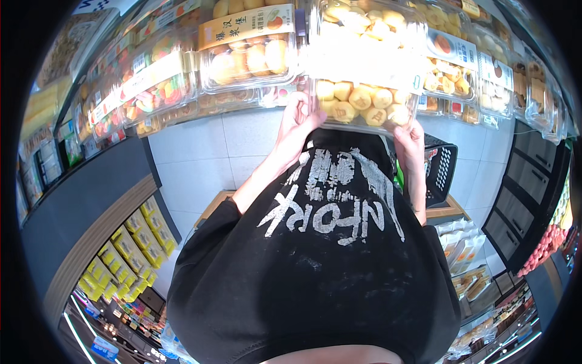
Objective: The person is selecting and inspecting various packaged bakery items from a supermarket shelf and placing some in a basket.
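Note:
Between my hands is a clear plastic box of small round pastries (361,98), tilted up in front of my chest. My left hand (295,123) grips its lower left corner, the thumb pressed on the front. My right hand (409,136) has hold of the lower right corner. Several pastries bear stamped marks on top. Glare washes out the label band across the box's middle. Just left of it, a clear box of round buns (254,59) with an orange and white label lies on the display.
Boxes of colourful sweets or snacks (159,84) fill the display's left side; more pastry boxes (448,68) line the right. A black shopping basket (441,168) is by my right forearm. Yellow packets (132,245) stand on lower left shelves, and dark cabinets (523,182) at right.

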The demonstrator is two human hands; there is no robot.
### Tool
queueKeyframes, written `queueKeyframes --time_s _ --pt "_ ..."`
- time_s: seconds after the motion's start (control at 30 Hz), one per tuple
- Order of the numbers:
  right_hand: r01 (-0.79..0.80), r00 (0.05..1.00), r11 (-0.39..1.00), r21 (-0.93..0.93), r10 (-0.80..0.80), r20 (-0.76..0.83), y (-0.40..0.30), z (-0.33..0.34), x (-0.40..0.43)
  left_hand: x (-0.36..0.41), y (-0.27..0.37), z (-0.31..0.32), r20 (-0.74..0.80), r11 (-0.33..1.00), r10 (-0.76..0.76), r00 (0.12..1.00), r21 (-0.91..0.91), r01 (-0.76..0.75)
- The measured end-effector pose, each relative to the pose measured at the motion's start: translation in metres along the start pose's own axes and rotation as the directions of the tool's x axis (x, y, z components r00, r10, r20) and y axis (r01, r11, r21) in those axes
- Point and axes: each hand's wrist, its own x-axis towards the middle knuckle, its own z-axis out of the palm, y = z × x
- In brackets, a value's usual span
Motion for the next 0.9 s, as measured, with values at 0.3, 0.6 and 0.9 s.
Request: queueKeyframes --time_s 0.3,0.6,0.9 --pt "0.01 0.997 0.962 -0.273 0.013 0.082 -0.025 -0.008 -0.033 0.002 0.009 0.015 0.084 0.99 -0.101 0.991 0.105 0.092" --pt "-0.008 0.984 0.987 -0.159 0.036 0.174 -0.038 0.038 -0.038 -0.001 0.037 0.03 -0.062 0.88 0.178 0.982 0.457 -0.131" --pt "-0.099 0.989 0.995 0.006 0.098 0.114 0.022 0.021 -0.033 -0.001 0.072 0.025 0.117 0.725 0.181 0.977 0.655 -0.213"
